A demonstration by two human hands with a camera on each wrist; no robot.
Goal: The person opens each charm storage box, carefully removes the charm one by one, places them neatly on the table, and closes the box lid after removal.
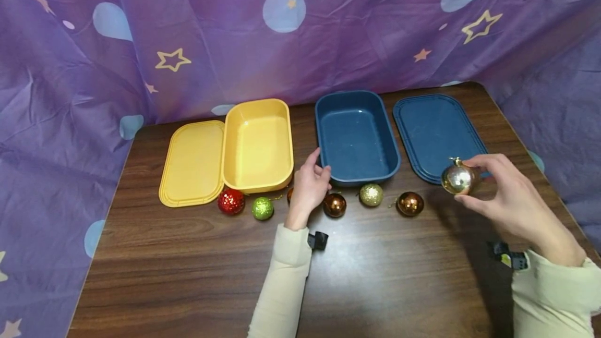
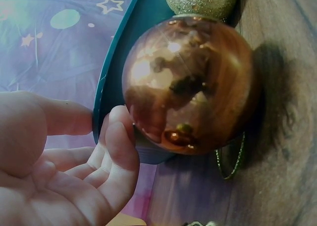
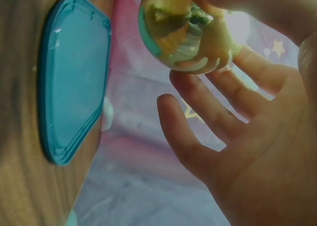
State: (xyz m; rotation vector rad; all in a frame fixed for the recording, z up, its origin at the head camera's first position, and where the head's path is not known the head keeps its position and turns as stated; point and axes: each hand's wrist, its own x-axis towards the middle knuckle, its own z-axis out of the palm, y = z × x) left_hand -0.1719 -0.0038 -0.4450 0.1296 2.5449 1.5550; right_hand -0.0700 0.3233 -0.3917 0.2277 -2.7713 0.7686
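Note:
In the head view my right hand (image 1: 518,200) holds a shiny gold Christmas ball (image 1: 457,179) between thumb and fingers, above the table near the blue lid (image 1: 441,129). The ball (image 3: 185,32) is also at the top of the right wrist view. My left hand (image 1: 310,186) reaches to the near left corner of the blue container (image 1: 358,176), its fingertips at the rim. Right beside those fingers lies a shiny copper ball (image 2: 190,87), large in the left wrist view. A gold glitter ball (image 1: 371,195) and a brown ball (image 1: 410,204) lie farther right.
Left of the blue container stands a yellow container (image 1: 258,188), with its yellow lid (image 1: 192,163) flat beside it. A red ball (image 1: 231,201) and a green glitter ball (image 1: 263,208) lie in front. Another brownish ball is mostly hidden behind my left hand. A purple curtain (image 1: 225,30) hangs behind the table.

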